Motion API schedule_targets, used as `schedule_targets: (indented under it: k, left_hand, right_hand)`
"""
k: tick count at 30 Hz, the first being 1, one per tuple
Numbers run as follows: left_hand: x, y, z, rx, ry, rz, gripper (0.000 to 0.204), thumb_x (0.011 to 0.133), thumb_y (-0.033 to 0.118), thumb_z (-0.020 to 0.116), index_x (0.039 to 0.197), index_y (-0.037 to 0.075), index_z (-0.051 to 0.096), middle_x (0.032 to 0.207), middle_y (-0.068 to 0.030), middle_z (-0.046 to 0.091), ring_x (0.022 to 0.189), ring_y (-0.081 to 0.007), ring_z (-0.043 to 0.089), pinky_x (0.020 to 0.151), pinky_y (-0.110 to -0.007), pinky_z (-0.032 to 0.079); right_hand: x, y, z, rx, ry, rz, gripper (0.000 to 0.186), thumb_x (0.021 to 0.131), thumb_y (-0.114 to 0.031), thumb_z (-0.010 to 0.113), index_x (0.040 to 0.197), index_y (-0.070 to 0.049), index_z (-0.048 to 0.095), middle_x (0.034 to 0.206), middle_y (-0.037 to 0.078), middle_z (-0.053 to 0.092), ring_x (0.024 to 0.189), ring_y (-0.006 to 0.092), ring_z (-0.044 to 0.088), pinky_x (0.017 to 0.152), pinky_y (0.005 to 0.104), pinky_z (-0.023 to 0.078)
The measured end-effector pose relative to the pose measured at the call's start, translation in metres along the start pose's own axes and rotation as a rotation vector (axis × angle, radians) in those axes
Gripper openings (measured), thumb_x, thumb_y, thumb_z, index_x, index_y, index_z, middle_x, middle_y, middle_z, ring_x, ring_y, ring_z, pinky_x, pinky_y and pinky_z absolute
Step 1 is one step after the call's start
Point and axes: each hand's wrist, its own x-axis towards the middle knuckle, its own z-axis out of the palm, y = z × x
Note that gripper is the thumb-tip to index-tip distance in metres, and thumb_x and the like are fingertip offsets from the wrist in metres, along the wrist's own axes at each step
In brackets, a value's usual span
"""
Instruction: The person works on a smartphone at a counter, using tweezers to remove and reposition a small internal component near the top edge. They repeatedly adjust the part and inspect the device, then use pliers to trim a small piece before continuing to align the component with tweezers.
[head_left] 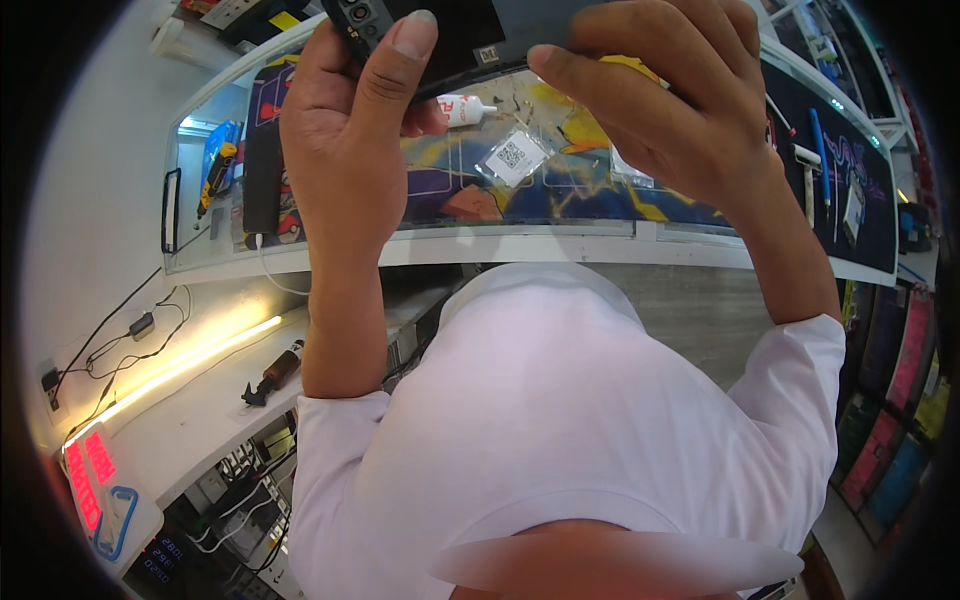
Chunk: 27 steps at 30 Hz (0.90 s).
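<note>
Above the glass counter (600, 245), close under the camera, both hands held 1 flat black device (440, 35), probably a phone or small tablet, whose upper part ran out of the picture. The left hand (345, 150) was closed around the device's left edge, thumb pressed flat on its near face and the other fingers hidden behind it. The right hand (670, 110) was curled over the device's right side, its forefinger lying along the lower edge, fingers bent but not fisted.

On the counter, below the device, lay a colourful work mat (560, 185) with a small white tube (465, 108) and a clear square packet (515, 155) on it, both well apart from the hands. Toward the counter's right end lay a blue pen-like tool (818, 150). Under the counter's left end, on a lit shelf, lay a small dark bottle (275, 375).

Judging from this, the work seemed to be in its middle: the device was lifted off the mat and gripped at both edges, with neither tube nor tool in hand; whether it had been opened could not be told.
</note>
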Motion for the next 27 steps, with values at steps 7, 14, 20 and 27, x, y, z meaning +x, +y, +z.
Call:
schedule_targets:
  k: [7,14,20,27]
  left_hand:
    - [-0.001,-0.025,-0.002,-0.060,-0.017,-0.006,0.023,0.099,0.018,0.071,0.114,0.001,0.067,0.092,-0.0041,0.071,0.068,-0.0088,0.062,0.062,-0.022,0.049]
    - [-0.006,-0.033,-0.027,-0.027,0.081,-0.060,0.025,0.100,0.021,0.070,0.114,0.000,0.064,0.091,-0.0060,0.070,0.068,-0.0101,0.061,0.064,-0.023,0.051]
    - [-0.022,-0.040,-0.068,0.085,0.163,-0.015,0.024,0.105,0.020,0.062,0.117,0.000,0.061,0.093,-0.0075,0.066,0.072,-0.0133,0.056,0.068,-0.026,0.046]
    - [-0.026,-0.053,-0.089,0.101,0.253,-0.059,0.024,0.105,0.021,0.064,0.118,0.002,0.060,0.091,-0.0069,0.065,0.072,-0.0136,0.055,0.069,-0.025,0.045]
  right_hand:
    - [-0.003,-0.005,0.011,-0.010,-0.093,0.035,0.024,0.072,-0.018,0.083,0.095,-0.013,0.075,0.088,-0.001,0.066,0.070,0.0140,0.053,0.066,0.0288,0.034]
    - [-0.027,-0.007,-0.019,0.052,0.069,0.696,0.023,0.085,-0.016,0.082,0.102,-0.004,0.071,0.088,0.005,0.065,0.069,0.0180,0.056,0.062,0.0291,0.046]
    - [-0.087,-0.036,-0.045,0.335,-0.413,1.249,0.020,0.087,-0.010,0.079,0.106,-0.007,0.078,0.095,0.004,0.072,0.082,0.0188,0.066,0.077,0.0285,0.051]
    - [-0.083,-0.097,-0.008,0.340,-0.449,1.145,0.018,0.086,-0.007,0.079,0.103,-0.005,0.076,0.092,0.010,0.070,0.087,0.0280,0.067,0.075,0.0370,0.055]
